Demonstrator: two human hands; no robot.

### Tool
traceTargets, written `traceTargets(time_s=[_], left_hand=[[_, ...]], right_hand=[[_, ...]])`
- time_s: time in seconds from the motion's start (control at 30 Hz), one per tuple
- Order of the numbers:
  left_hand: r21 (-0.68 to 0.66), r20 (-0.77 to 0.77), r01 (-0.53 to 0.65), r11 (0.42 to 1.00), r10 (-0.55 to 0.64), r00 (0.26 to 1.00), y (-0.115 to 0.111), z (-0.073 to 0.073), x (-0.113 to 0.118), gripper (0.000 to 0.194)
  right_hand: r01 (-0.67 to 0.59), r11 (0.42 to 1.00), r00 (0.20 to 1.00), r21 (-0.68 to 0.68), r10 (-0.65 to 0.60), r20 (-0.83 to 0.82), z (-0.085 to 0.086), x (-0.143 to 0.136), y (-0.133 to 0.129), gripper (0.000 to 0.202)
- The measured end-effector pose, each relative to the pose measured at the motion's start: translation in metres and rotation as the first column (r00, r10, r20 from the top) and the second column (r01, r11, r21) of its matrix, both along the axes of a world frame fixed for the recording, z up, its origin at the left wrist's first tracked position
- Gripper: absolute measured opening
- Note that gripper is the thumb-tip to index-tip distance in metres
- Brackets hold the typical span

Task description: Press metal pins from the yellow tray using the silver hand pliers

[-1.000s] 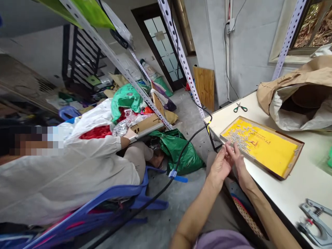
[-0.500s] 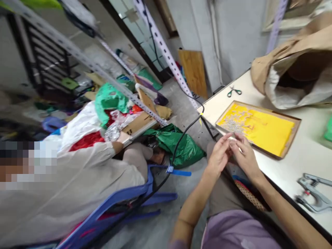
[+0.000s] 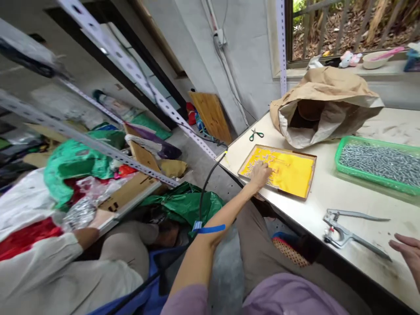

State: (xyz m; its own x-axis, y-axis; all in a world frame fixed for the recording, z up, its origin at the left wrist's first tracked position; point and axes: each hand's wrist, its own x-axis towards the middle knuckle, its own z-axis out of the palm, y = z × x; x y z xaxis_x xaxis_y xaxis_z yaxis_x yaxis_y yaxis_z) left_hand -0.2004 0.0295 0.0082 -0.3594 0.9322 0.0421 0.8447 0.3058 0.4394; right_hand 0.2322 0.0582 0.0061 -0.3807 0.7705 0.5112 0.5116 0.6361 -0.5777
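Note:
My left hand (image 3: 260, 175) reaches into a shallow cardboard tray (image 3: 310, 186) lined with yellow (image 3: 295, 173). Its fingers are bent down among small pale pieces (image 3: 251, 168) at the tray's left part; whatever they grip is too small to make out. At the right edge of the view, my right hand (image 3: 408, 251) is partly visible over the table, fingers apart and nothing in them. Metal hand pliers (image 3: 344, 236) lie on the table to its left. A green bin (image 3: 339, 168) full of small metal parts (image 3: 380, 162) stands beyond them.
Dark-handled scissors (image 3: 256, 134) lie behind the tray. An open brown paper sack (image 3: 328, 87) stands at the back of the table (image 3: 295, 214). A black cable (image 3: 205, 188) hangs near my left arm. Another person's sleeve (image 3: 42, 262) is at the left.
My hands, earlier together in front of the tray, have parted: left into the tray, right to the far right. The view has swung right, bringing the green bin fully in.

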Motion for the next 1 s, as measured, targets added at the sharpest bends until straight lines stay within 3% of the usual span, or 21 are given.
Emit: traceTargets(time_s=[0.1, 0.17, 0.27, 0.33, 0.4, 0.47, 0.57, 0.67, 0.83, 1.0], left_hand=[[-0.092, -0.09, 0.079, 0.993, -0.087, 0.992, 0.007, -0.003, -0.005, 0.027], [-0.098, -0.143, 0.099, 0.99, -0.112, 0.983, 0.009, -0.006, -0.01, 0.025], [-0.075, -0.202, 0.099, 0.992, -0.112, 0.973, 0.01, -0.006, -0.013, 0.022], [-0.009, -0.185, 0.099, 0.995, -0.099, 0.978, 0.005, -0.001, -0.003, 0.019], [0.093, -0.083, 0.096, 0.991, -0.088, 0.993, -0.005, 0.005, 0.02, 0.014], [0.174, 0.115, 0.083, 0.981, -0.104, 0.988, -0.018, 0.01, 0.055, 0.012], [0.165, 0.456, 0.062, 0.984, -0.132, 0.88, -0.035, 0.011, 0.11, 0.015], [0.103, 0.655, -0.011, 0.995, -0.06, 0.753, -0.047, 0.004, 0.15, 0.016], [0.001, 0.819, -0.206, 0.979, 0.117, 0.562, -0.068, -0.003, 0.18, 0.024], [0.026, 0.829, -0.335, 0.942, 0.167, 0.534, -0.089, -0.004, 0.183, 0.032]], right_hand=[[-0.027, 0.999, 0.998, 0.019, 0.026, 0.052, 0.012, 0.004, -0.004, 0.02], [-0.116, 0.992, 0.991, 0.053, 0.113, 0.068, 0.018, -0.001, -0.005, 0.021], [-0.229, 0.973, 0.961, 0.019, 0.223, 0.165, 0.012, -0.008, -0.003, 0.027], [-0.275, 0.961, 0.928, -0.002, 0.266, 0.259, 0.002, -0.01, -0.002, 0.03], [-0.298, 0.954, 0.892, -0.014, 0.284, 0.352, -0.009, -0.009, -0.001, 0.032], [-0.302, 0.953, 0.863, 0.0, 0.273, 0.425, -0.018, -0.01, -0.001, 0.033], [-0.366, 0.926, 0.831, 0.09, 0.282, 0.479, -0.021, -0.018, 0.003, 0.037], [-0.534, 0.839, 0.736, 0.106, 0.4, 0.546, -0.014, -0.039, 0.009, 0.035], [-0.685, 0.728, 0.549, -0.041, 0.551, 0.628, -0.012, -0.075, 0.018, 0.02], [-0.774, 0.629, 0.445, -0.078, 0.628, 0.638, -0.036, -0.086, 0.022, 0.015]])
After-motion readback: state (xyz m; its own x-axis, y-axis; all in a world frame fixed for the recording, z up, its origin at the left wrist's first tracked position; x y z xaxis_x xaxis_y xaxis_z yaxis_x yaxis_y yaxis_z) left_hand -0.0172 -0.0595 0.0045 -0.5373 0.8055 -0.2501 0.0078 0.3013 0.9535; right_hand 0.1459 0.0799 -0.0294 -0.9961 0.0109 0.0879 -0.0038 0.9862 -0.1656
